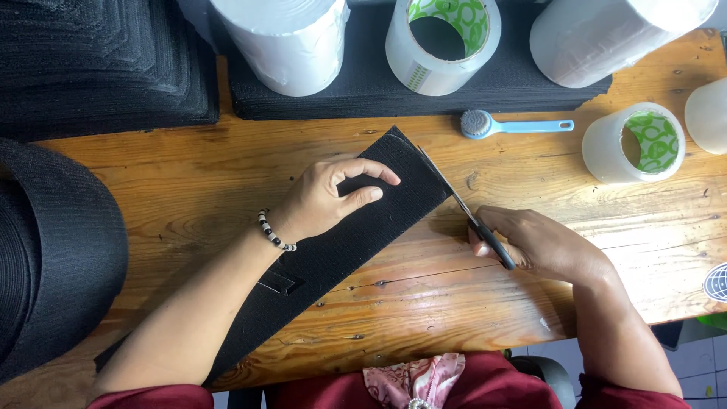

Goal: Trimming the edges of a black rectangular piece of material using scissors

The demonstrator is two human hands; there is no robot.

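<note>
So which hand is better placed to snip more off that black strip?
The right hand, probably. It holds the scissors, whose blades lie against the end of the black strip. The left hand is pressing the strip flat on the wooden table.

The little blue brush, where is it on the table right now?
The blue brush lies flat on the wooden table, right of centre in the head view, between the black fabric stack and the tape roll.
</note>
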